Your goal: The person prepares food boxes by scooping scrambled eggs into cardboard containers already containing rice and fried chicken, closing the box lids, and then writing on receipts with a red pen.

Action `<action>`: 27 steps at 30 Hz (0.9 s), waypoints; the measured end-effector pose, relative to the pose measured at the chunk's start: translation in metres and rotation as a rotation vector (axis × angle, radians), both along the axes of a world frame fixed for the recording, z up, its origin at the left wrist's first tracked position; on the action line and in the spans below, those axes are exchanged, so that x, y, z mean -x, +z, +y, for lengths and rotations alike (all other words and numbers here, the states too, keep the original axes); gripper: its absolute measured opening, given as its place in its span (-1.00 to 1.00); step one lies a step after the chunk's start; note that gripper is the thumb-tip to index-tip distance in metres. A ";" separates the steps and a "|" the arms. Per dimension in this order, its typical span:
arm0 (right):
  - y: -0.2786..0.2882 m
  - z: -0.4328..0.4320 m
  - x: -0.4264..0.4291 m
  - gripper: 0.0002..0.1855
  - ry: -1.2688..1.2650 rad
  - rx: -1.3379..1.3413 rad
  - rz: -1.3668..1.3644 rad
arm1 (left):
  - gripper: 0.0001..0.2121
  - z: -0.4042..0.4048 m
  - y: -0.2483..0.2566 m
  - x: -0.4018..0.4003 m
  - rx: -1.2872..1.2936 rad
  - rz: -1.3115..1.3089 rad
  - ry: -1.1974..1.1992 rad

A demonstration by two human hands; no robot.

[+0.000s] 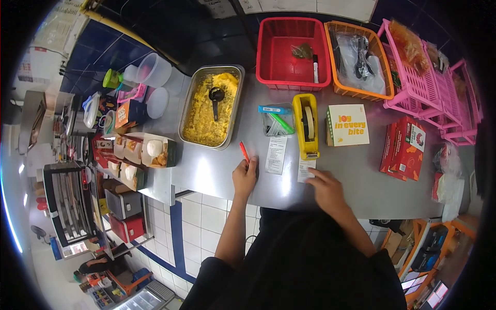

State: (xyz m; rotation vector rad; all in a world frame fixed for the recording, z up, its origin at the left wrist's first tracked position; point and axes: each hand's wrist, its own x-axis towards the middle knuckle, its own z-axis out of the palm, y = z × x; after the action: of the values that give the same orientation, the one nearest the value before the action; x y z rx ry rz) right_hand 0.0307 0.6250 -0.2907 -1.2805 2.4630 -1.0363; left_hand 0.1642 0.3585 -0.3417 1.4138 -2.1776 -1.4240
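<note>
My left hand (245,178) grips a red pen (244,151) near the front edge of the steel table (209,176). Over a small printed slip (304,174), my right hand (328,190) has its fingers stretched out and slightly blurred; whether the fingertips touch the paper I cannot tell. The slip's far end lies beneath a yellow tape dispenser (305,128). Between my hands rests a longer paper slip (275,157) bearing print. Just beyond it stands a small clear container (278,130) with a blue item (276,109) and a green pen (282,123).
A metal pan of yellow food (201,128) holds a black scoop (216,102). Red basket (293,50), orange basket (360,58) and pink rack (422,83) line the back. A white box (347,126) and red packets (405,151) are right; filled food boxes (155,151) left. A person (99,265) is far left.
</note>
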 end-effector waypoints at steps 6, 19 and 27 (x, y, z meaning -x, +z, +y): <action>-0.024 0.101 0.024 -0.93 -0.340 -0.051 -0.183 | -0.58 -0.004 0.024 0.004 -0.283 0.196 0.154; -0.039 0.104 0.009 -0.92 -0.500 -0.153 -0.177 | -0.62 -0.007 0.087 0.103 -0.875 0.235 0.045; 0.044 0.059 -0.005 -0.67 -0.438 -0.121 -0.305 | -0.65 0.085 0.120 0.051 0.181 0.094 -0.462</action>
State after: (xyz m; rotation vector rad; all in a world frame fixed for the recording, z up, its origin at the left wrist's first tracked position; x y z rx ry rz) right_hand 0.0362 0.6839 -0.2472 -0.5073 2.5628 -1.0570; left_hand 0.1130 0.4440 -0.2220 0.7983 -2.6017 -1.3392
